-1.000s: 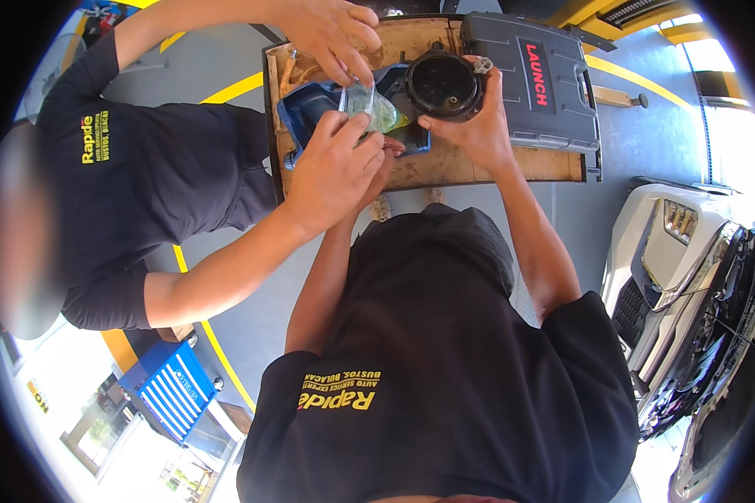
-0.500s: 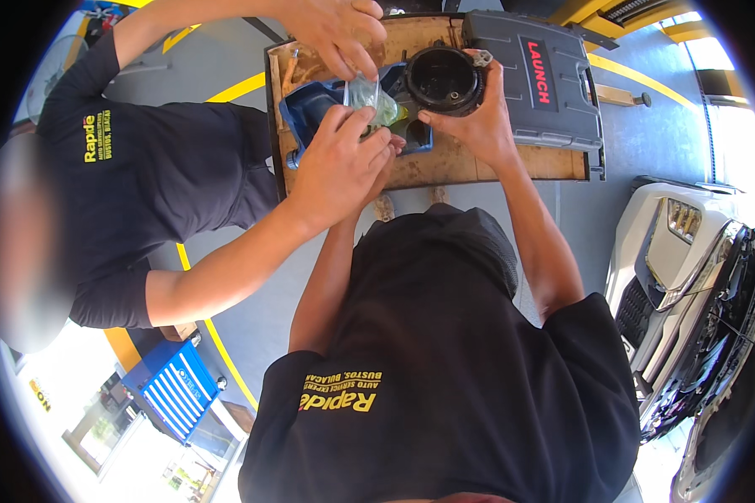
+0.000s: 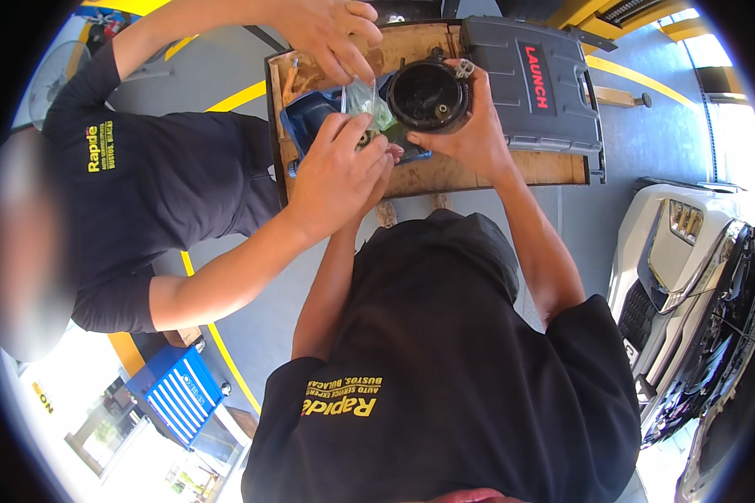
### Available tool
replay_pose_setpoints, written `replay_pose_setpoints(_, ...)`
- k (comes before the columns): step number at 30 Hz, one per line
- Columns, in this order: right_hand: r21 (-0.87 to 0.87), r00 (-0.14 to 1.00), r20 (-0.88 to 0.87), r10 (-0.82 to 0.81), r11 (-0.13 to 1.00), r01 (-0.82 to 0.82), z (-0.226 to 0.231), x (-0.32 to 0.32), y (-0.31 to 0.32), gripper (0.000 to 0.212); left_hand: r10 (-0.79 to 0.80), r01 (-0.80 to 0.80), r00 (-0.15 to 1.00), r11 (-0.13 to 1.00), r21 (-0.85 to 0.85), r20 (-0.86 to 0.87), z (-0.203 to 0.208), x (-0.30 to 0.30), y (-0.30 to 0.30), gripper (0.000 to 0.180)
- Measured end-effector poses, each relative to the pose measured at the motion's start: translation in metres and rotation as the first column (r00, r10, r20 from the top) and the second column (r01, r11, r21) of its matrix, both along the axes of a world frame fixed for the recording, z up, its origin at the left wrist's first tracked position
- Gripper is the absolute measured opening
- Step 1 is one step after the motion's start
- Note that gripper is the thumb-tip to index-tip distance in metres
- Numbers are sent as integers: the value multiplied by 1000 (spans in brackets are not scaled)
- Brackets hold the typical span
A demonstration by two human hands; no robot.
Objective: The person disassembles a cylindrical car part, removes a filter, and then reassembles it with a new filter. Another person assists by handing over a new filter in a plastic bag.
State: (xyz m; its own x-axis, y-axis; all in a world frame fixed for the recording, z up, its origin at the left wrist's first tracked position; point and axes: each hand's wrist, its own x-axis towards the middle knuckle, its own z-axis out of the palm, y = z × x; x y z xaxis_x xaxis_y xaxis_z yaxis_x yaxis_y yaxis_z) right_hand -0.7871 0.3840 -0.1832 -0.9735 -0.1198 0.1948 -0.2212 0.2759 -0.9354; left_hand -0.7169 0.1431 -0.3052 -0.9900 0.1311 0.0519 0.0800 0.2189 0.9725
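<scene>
A black, round, cup-like housing [image 3: 429, 94] with an open top and a small fitting inside is gripped by my right hand [image 3: 466, 138], thumb at its near side and fingers round its right. To its left, my left hand [image 3: 383, 172] is mostly hidden under a co-worker's hand [image 3: 337, 159], so its fingers do not show well. That co-worker's other hand [image 3: 341, 50] reaches in from the far side. Between the co-worker's hands is a clear plastic bag [image 3: 359, 96] with something greenish at its lower end, close to my left fingertips.
Below the hands, a blue basin-like container [image 3: 302, 117] rests on a wooden-topped table [image 3: 512, 168]. A closed dark grey case [image 3: 499, 75] lies on the table's right. The co-worker [image 3: 168, 168] stands at the left; a white car front [image 3: 671, 251] is at the right.
My right hand has brought the black housing slightly left and nearer, closer to the plastic bag. The co-worker's hands stay at the bag with small shifts.
</scene>
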Motion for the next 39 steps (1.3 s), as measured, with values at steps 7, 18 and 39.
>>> replay_pose_setpoints(7,-15,999,31,-15,1000,16,9,1,2,114,-12,12,1000,1000,4,13,-7,-1,1,16)
replay_pose_setpoints(18,30,1000,1,11,999,-11,9,-1,-3,113,-12,11,1000,999,30,24,-30,-5,-1,16)
replay_pose_setpoints(39,-39,997,29,-67,997,68,-6,-5,2,116,40,-37,982,999,-18,186,-38,-4,-3,19)
